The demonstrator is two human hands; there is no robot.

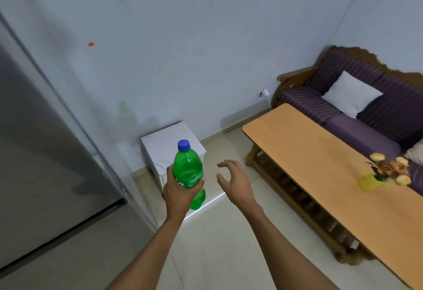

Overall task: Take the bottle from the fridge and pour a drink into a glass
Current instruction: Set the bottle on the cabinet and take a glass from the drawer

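Although the fridge (pixel 45 147) fills the left side of the view, only its grey door and side show, and its top and lower part are cut off by the frame. No glass shows in this view. A green bottle (pixel 188 170) is held upright in the air in front of the person, above the floor (pixel 206 244) and in front of a small white box (pixel 164 143) that stands against the wall (pixel 183 49). Its long axis runs almost vertical, leaning slightly to the left at the top, with the blue cap (pixel 183 145) pointing up. The left hand (pixel 177 195) grips the bottle around its middle, the fingers curled round the far side and mostly hidden, with only the tips showing at the right edge. That hand covers the lower half of the label, so its print cannot be read, and the base peeks out below the hand. The right hand (pixel 233 182) hovers just beside the bottle, apart from it, holding nothing, its fingers spread and loosely bent. To the right stands a long wooden surface (pixel 320 163) carrying a blurred bunch of flowers (pixel 389 170) in a yellow holder. Behind it is a purple sofa (pixel 366 115) with a white cushion (pixel 350 95), its right end out of view.
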